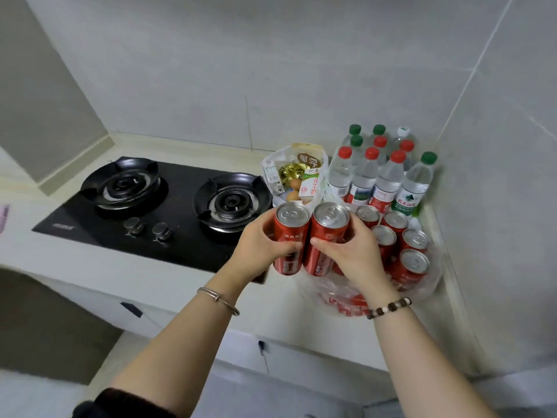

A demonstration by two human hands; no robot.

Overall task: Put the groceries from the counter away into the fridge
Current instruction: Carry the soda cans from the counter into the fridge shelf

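Observation:
My left hand (259,248) grips a tall red soda can (290,236), held upright above the counter edge. Beside it, my right hand (352,251) grips a second red can (327,233); the two cans touch side by side. Several more red cans (404,245) stand in a clear plastic bag (340,297) at the right corner of the counter. Behind them stand several water bottles (382,173) with red and green caps. A white bag of groceries (297,173) holds eggs, cartons and a gold packet. The fridge is out of view.
A black two-burner gas hob (156,203) with two knobs fills the counter to the left. Grey tiled walls close in behind and on the right. The pale counter (271,315) has drawer fronts below its front edge.

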